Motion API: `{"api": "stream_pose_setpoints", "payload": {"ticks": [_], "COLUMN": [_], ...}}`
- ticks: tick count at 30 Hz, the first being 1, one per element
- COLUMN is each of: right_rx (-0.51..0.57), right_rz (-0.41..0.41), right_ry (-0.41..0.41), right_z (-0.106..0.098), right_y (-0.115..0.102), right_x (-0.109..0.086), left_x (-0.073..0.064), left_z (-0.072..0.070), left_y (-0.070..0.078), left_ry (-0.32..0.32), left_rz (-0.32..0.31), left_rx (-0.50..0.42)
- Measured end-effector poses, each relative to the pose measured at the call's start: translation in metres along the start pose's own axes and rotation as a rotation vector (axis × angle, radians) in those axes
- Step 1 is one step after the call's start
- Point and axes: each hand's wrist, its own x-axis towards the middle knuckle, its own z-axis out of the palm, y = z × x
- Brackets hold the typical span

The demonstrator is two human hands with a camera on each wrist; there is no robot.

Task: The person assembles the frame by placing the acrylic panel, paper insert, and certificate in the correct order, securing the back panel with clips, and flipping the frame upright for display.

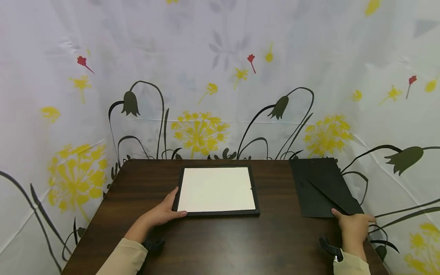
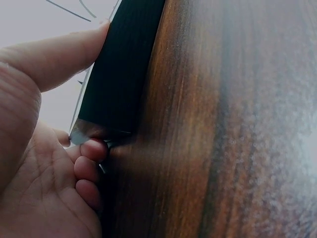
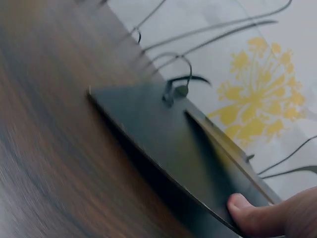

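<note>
Left hand (image 1: 161, 214) grips picture frame's (image 1: 215, 190) near-left corner, frame flat mid-bench (image 1: 213, 244), long axis left-right. Right hand (image 1: 353, 226) pinches near corner of black backing board (image 1: 321, 187), lying far right, edge lifted.

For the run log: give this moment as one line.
left hand: grips black picture frame corner | right hand: pinches black backing board | dark wooden table
</note>
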Motion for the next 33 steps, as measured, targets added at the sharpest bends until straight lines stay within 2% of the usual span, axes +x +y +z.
{"api": "stream_pose_setpoints", "payload": {"ticks": [4, 7, 10, 13, 17, 21, 27, 33], "right_rx": [0.344, 0.475, 0.524, 0.598, 0.673, 0.726, 0.772, 0.859], "right_rz": [-0.034, -0.068, -0.109, -0.133, -0.132, -0.144, -0.213, -0.276], "right_ry": [0.042, 0.089, 0.118, 0.109, 0.103, 0.106, 0.128, 0.149], "right_z": [0.001, 0.005, 0.010, 0.014, 0.019, 0.024, 0.031, 0.031], "right_y": [-0.004, -0.007, -0.010, -0.014, -0.018, -0.021, -0.020, -0.017], "right_x": [-0.008, -0.016, -0.024, -0.030, -0.034, -0.035, -0.038, -0.042], "left_x": [0.001, 0.000, -0.001, 0.000, 0.001, 0.001, 0.000, 0.001], "left_z": [0.000, -0.001, -0.002, -0.002, -0.001, 0.000, -0.001, 0.000], "left_y": [0.001, 0.003, 0.005, 0.005, 0.004, 0.002, 0.002, 0.004], "left_ry": [-0.003, -0.005, -0.006, -0.004, -0.005, -0.002, 0.012, -0.008], "left_rz": [0.002, 0.002, 0.004, 0.006, 0.012, 0.016, 0.028, 0.014], "left_rx": [0.005, 0.001, -0.003, -0.005, -0.005, -0.016, -0.021, -0.029]}}
